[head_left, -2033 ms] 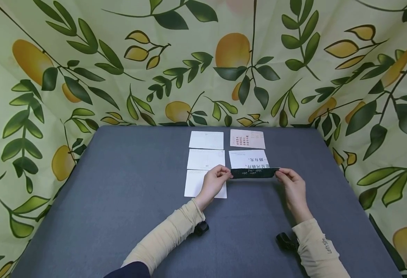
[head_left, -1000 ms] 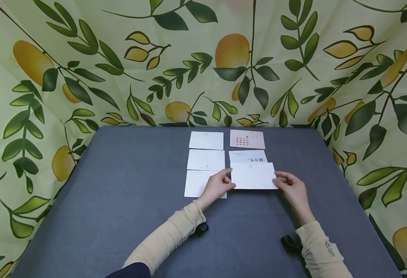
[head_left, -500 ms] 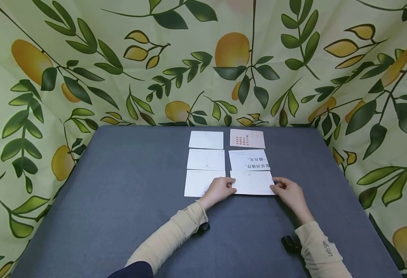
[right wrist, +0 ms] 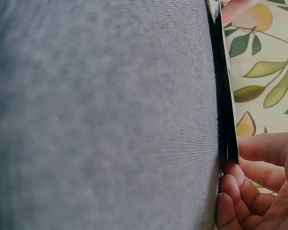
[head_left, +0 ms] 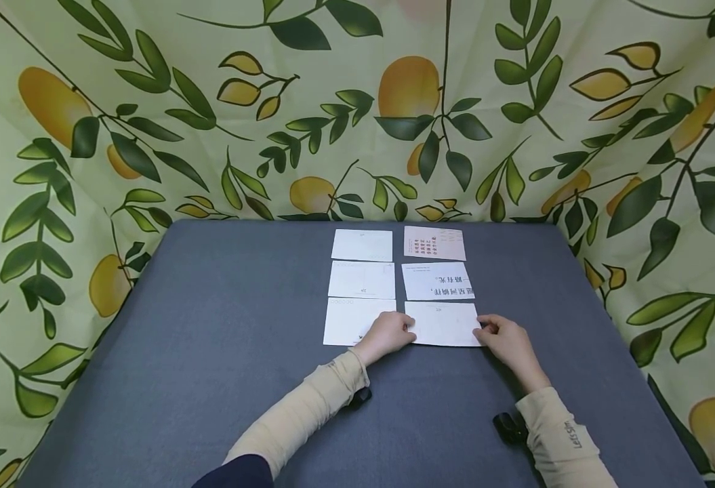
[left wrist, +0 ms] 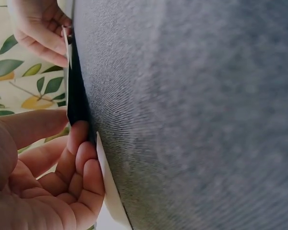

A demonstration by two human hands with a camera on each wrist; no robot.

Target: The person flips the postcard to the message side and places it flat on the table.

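A postcard (head_left: pixel 442 324), white side up, lies at the near end of the right column of cards, its near edge tilted slightly up off the cloth. My left hand (head_left: pixel 387 334) pinches its left edge between thumb and fingers, with the knuckles over the corner of the neighbouring white card (head_left: pixel 354 320). At the opposite edge my right hand (head_left: pixel 506 342) pinches the near right corner. From the right wrist view, the postcard's dark underside (right wrist: pixel 225 105) faces the table, and the right fingertips (right wrist: pixel 233 172) sit under it.
Beyond the held postcard lies a card with large black characters (head_left: pixel 438 281), then a pinkish card with red print (head_left: pixel 434 243). Two more white cards (head_left: pixel 362 280) (head_left: pixel 362 245) continue the left column. A grey cloth (head_left: pixel 223 325) covers the table; a leaf-patterned curtain (head_left: pixel 333 135) hangs behind.
Both hands have tipped the postcard from showing its dark face to white side up. They have lowered it toward me, uncovering the card with black characters.
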